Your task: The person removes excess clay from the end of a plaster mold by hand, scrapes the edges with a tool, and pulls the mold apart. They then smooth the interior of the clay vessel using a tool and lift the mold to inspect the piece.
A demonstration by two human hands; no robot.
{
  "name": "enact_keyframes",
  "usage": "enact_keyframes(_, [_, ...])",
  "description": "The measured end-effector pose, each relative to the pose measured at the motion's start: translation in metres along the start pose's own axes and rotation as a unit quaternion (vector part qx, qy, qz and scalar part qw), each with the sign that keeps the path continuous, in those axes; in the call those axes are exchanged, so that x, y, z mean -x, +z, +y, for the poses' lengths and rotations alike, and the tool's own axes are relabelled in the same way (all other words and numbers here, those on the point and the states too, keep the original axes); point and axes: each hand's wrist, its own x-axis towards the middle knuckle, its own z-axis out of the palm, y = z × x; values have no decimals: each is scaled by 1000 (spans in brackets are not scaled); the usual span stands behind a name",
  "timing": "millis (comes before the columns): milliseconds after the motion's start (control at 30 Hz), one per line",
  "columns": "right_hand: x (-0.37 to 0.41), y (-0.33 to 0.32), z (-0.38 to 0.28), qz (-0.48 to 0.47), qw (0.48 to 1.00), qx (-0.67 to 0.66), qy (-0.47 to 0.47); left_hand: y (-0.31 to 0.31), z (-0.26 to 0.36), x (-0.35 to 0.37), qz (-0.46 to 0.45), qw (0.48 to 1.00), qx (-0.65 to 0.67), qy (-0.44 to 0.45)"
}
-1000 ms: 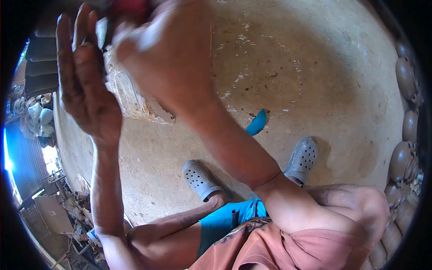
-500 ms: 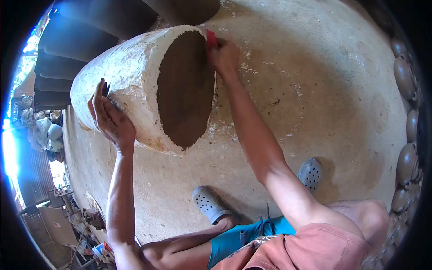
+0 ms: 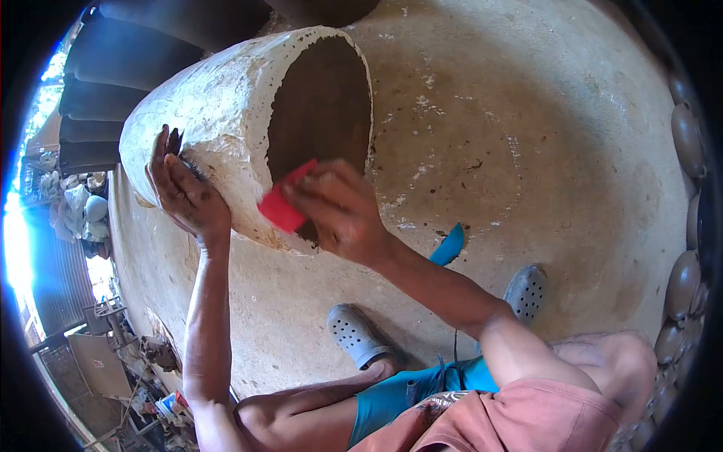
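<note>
A big whitish, rough-surfaced mould (image 3: 199, 102) lies on its side, its open end facing right and showing a dark brown clay lining (image 3: 324, 105). My left hand (image 3: 184, 188) rests against the mould's outer wall, fingers stretched out and smeared with clay. Between the fingers of my right hand (image 3: 339, 211) is a flat red scraper (image 3: 288, 200), held at the lower left part of the rim. That hand is slightly blurred.
Large dark cylinders (image 3: 135, 45) stand along the upper left. A blue curved piece (image 3: 449, 245) lies on the concrete floor (image 3: 482, 181) near my shoes (image 3: 354, 333). Brown rounded pots (image 3: 684, 282) line the right edge. Clutter fills the lower left.
My right hand has moved with the red scraper from the rim's upper right down to its lower left. The blue piece on the floor has come into sight. My left hand stays on the mould.
</note>
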Motion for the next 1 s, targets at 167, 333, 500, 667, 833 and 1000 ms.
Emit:
enact_keyframes(167, [41, -30, 19, -93, 994, 6, -52, -1, -3, -2, -5, 1000, -1, 5])
enact_keyframes(333, [-53, -9, 56, 139, 986, 92, 32, -1, -7, -2, -5, 999, -27, 36])
enact_keyframes(500, [-25, 8, 36, 77, 997, 31, -3, 1, -7, -3, 13, 999, 1, 45])
enact_keyframes(667, [79, -11, 27, -108, 993, 11, -45, 1, -5, -3, 15, 998, -30, 47])
enact_keyframes(833, [151, -52, 102, -240, 962, 32, 123, -2, -2, -1, -1, 1000, -3, 30])
enact_keyframes(1000, [82, -83, 167, -91, 974, 204, 41, -5, -5, -2, -2, 999, -32, 27])
